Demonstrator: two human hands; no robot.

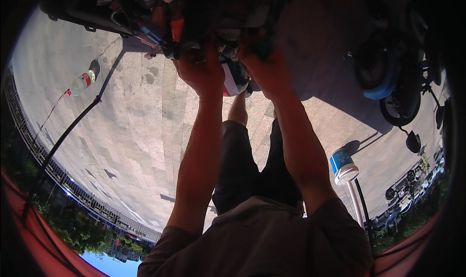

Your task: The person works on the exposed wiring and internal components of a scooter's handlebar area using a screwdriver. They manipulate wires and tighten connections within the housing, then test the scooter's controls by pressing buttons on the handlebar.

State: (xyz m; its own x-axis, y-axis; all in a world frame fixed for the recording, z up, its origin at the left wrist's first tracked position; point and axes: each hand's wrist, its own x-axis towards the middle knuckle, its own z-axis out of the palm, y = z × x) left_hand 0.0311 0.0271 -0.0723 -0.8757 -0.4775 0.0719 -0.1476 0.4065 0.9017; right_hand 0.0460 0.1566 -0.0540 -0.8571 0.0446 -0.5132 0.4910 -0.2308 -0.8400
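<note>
My left hand point(199, 71) is closed among dark parts of a shadowed machine point(228, 10) at the top of the view; what its fingers grip is hard to make out. My right hand point(264, 71) is also closed beside a dark green item point(262, 46), its fingertips hidden in shadow. Between my wrists, lower than my fingers, a white, red and dark object point(233, 80) shows. Just left of my left hand are a blue piece point(151, 34) and an orange-red piece point(176, 29) on the machine.
Paved ground point(150, 131) surrounds my feet. A large clear bottle point(83, 83) and a black pole point(75, 124) are at left, with railings beyond. A parked two-wheeler point(393, 83) stands at right. A blue-and-white bucket point(343, 165) sits by a white pole point(355, 204), with more two-wheelers farther back.
</note>
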